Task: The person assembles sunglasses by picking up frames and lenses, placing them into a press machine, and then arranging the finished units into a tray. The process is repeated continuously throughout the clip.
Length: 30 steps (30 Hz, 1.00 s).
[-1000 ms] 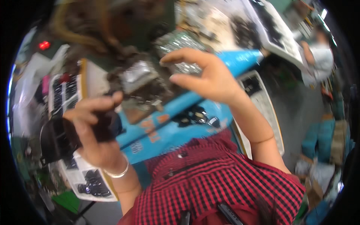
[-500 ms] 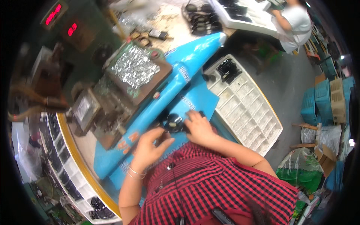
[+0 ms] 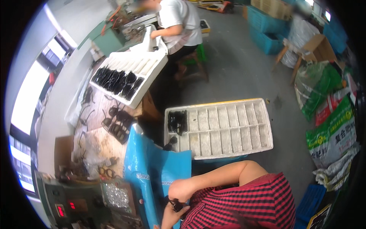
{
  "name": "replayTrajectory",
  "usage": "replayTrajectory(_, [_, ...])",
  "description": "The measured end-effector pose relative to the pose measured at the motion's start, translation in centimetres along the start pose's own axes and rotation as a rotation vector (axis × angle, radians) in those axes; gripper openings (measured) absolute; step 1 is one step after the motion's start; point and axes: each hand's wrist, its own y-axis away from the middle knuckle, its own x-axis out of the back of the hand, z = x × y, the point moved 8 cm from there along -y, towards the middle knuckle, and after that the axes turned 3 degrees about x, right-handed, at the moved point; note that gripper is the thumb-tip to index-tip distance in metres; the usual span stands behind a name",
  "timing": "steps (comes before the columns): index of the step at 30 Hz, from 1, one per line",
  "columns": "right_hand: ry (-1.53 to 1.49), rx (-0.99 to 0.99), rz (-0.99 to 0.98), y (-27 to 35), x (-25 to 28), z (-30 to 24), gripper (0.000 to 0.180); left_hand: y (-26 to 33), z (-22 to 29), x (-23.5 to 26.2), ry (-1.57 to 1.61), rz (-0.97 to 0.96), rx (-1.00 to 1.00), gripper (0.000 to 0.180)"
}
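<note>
Close against my red-and-black checked clothing, a pair of black sunglasses (image 3: 176,205) is between my two hands, mostly covered by fingers. My left hand (image 3: 170,216) comes up from the lower edge, its thumb and fingers closed around the sunglasses. From above, my right hand (image 3: 182,190) bends down onto the same pair; its fingertips are partly hidden. Blue plastic sheeting (image 3: 173,164) is spread beside and beyond my hands. More black sunglasses (image 3: 177,121) stand packed in the left compartments of a white divided tray (image 3: 215,105) ahead of me.
At lower left stands a green machine (image 3: 82,192) with a red display. Loose glasses (image 3: 118,124) lie on the wooden bench (image 3: 101,143). Farther off, a person in white (image 3: 179,24) sits by another white tray (image 3: 131,100). Sacks (image 3: 331,129) line the right side.
My view has swung to the right, bringing the divided tray ahead and the machine to lower left. My hands have come together, with the sunglasses between them close to my body.
</note>
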Motion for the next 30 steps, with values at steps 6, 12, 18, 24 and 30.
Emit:
replayTrajectory(6, [-0.803, -0.162, 0.207, -0.1, 3.5, 13.7, 0.045, 0.9, -1.8, 0.5, 0.132, 0.051, 0.203, 0.023])
replayTrajectory(12, [-0.221, -0.635, 0.564, -4.7, 1.0, 20.3, 0.071, 0.8, 0.3, 0.7, 0.523, 0.371, 0.012, 0.018])
replayTrajectory(18, [-0.359, -0.622, 0.546, -8.2, -3.2, 19.8, 0.032, 1.5, 1.9, 1.5, 0.362, 0.613, 0.122, 0.018])
replayTrajectory(24, [-1.107, -0.558, 0.489, 1.7, -4.5, 22.7, 0.019, 3.1, 4.2, 4.8, 0.263, 0.774, 0.024, 0.019])
replayTrajectory(30, [-1.809, -0.442, 0.616, 9.4, -2.2, 13.5, 0.014, 2.8, 6.1, 5.1, 0.28, 0.728, -0.064, 0.024])
